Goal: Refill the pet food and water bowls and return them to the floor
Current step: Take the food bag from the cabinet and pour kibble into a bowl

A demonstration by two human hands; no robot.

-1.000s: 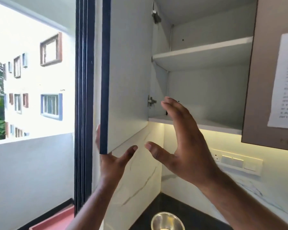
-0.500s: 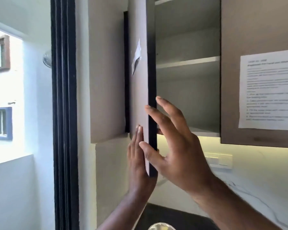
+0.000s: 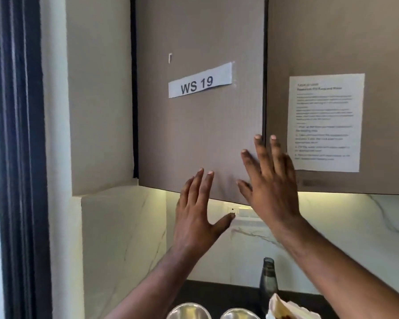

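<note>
**Both palms flat on the cupboard door, bowls low on the counter**

Two steel bowls sit side by side at the bottom edge of the view, the left bowl (image 3: 189,311) and the right bowl (image 3: 239,313), both on the dark countertop (image 3: 219,293). Each is cut off by the frame, so only the upper rims show and their contents cannot be made out. They lie well below both hands, between the two forearms.

Just right of the bowls a dark glass bottle (image 3: 268,284) stands upright, and in front of it is a crumpled pale bag (image 3: 286,307), also cut off; its print is too blurred to read.

Above, the left hand (image 3: 197,217) is spread with straight fingers, fingertips against the lower edge of the cupboard door (image 3: 198,134), thumb pointing right, gripping nothing. The right hand (image 3: 271,180) is likewise flat and splayed, laid over the door's lower right corner, its longest fingers reaching across the seam to the neighbouring door (image 3: 332,42). It holds nothing either.

The door carries a taped strip label (image 3: 200,79) reading "WS 19". The neighbouring door bears a printed sheet (image 3: 325,122) whose text is too soft to read. Under the cupboards a lit marble backsplash (image 3: 355,226) shows a white switch plate (image 3: 240,210), partly hidden behind the right hand. A dark window frame (image 3: 21,157) runs down the left side.
</note>
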